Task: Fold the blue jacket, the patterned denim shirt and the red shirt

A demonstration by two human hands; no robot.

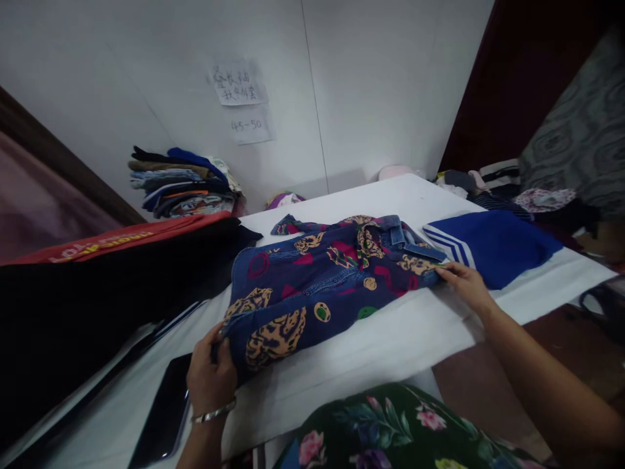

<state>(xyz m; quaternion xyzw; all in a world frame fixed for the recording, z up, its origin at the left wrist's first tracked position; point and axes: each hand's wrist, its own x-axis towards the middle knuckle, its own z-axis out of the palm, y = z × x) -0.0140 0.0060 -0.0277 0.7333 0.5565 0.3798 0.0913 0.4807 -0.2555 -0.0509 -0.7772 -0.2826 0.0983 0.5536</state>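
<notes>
fingers (213, 334) of left hand (211, 374) and right hand (466, 286) pinching shirt (336, 280); left tips partly hidden.

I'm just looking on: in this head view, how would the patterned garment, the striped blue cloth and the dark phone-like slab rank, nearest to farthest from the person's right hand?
From the right hand:
1. Patterned garment: pinched at its collar end.
2. Striped blue cloth: just beyond, to the right.
3. Dark phone-like slab: across at the left.
</notes>
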